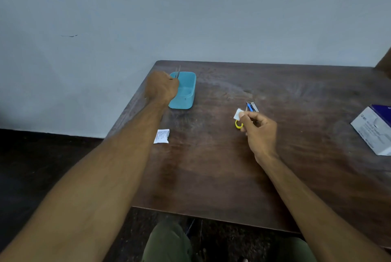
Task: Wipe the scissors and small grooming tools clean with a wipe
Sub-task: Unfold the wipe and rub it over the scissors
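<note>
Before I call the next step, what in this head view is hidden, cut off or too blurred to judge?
- Thin metal tool in the left hand, over the teal plastic tub: blurred, mostly behind the fist; type unclear.
- Yellow-handled scissors: the right hand, pinching a small white wipe, covers all but one loop.
- Blue nail clipper: too small to judge cleanliness.
- White-and-purple cardboard box: cut off by the right edge, print illegible.
</note>
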Demonstrator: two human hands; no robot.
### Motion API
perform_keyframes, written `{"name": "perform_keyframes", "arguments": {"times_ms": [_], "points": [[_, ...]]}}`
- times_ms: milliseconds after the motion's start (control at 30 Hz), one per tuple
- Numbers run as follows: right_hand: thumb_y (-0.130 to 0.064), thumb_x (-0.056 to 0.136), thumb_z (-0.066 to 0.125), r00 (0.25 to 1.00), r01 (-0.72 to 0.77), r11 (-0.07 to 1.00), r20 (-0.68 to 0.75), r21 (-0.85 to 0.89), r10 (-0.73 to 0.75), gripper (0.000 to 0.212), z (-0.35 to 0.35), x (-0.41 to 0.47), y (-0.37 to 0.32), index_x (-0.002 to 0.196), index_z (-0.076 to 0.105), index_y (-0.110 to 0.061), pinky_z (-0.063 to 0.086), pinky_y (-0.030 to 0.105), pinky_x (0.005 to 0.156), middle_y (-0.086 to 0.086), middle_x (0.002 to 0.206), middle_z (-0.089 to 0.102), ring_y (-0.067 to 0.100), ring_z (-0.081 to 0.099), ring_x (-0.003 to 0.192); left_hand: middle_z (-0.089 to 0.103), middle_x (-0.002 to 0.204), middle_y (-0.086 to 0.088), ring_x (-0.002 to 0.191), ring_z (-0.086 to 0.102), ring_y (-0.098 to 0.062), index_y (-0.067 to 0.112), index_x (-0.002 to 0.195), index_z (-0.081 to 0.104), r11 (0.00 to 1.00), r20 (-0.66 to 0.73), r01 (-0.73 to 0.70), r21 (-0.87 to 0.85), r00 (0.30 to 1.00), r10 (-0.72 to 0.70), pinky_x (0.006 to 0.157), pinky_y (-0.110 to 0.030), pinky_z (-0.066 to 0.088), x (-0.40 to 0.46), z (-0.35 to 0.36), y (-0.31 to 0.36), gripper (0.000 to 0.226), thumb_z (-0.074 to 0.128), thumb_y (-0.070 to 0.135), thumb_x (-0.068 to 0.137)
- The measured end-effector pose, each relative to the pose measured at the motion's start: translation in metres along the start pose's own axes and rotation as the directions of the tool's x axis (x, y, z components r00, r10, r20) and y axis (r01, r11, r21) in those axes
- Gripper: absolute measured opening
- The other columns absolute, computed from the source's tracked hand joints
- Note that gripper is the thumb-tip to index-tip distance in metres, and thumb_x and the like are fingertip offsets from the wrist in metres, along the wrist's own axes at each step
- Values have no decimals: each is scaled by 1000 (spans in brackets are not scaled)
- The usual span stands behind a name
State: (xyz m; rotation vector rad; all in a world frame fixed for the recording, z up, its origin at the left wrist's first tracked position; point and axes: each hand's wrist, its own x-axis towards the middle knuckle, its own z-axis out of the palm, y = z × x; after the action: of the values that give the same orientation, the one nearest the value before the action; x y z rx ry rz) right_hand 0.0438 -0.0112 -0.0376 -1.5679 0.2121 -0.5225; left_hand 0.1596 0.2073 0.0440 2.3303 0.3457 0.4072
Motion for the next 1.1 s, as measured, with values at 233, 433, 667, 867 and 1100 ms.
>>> {"name": "perform_keyframes", "arguments": {"times_ms": [233, 433, 667, 867, 1100], "points": [[-17, 88, 68, 1000, 21, 999, -4, -28, -22, 27, 5, 10, -2, 67, 72, -35, 45, 20, 56, -9, 55, 62, 7, 54, 54, 65, 117, -13, 102, 63, -31, 5, 118, 59, 930, 52, -82, 358, 996, 68, 69, -32, 41, 21, 21, -5, 40, 64, 30, 86], [-14, 88, 68, 998, 54, 999, -26, 8, -54, 15, 2, 10, 6, 80, 74, -26, 45, 11, 53, -11, 54, 64, 0, 56, 50, 62, 122, -14, 111, 60, -34, 4, 123, 55, 802, 161, -237, 548, 971, 177, 92, -41, 47, 27, 31, -9, 48, 63, 34, 87], [-12, 87, 68, 998, 52, 998, -34, 28, -51, 19, 0, 12, 8, 79, 73, -27, 45, 11, 52, -13, 60, 67, 1, 57, 50, 61, 126, -13, 116, 56, -32, 5, 124, 54, 736, 242, -282, 616, 956, 164, 101, -45, 40, 31, 31, -3, 49, 62, 36, 88], [-12, 88, 68, 999, 37, 999, -23, 33, -36, 14, 1, 12, 10, 82, 74, -23, 45, 10, 52, -12, 57, 66, -1, 57, 51, 59, 129, -14, 119, 54, -32, 4, 128, 50, 757, 270, -269, 596, 955, 127, 105, -46, 40, 31, 31, -2, 52, 63, 35, 89], [-12, 88, 67, 1000, 15, 999, -13, 36, -15, 20, 0, 12, 9, 76, 73, -27, 44, 10, 53, -10, 54, 64, 0, 56, 50, 61, 125, -14, 114, 58, -33, 5, 124, 55, 830, 151, -212, 515, 976, 156, 96, -41, 43, 22, 25, -4, 46, 65, 31, 87]]}}
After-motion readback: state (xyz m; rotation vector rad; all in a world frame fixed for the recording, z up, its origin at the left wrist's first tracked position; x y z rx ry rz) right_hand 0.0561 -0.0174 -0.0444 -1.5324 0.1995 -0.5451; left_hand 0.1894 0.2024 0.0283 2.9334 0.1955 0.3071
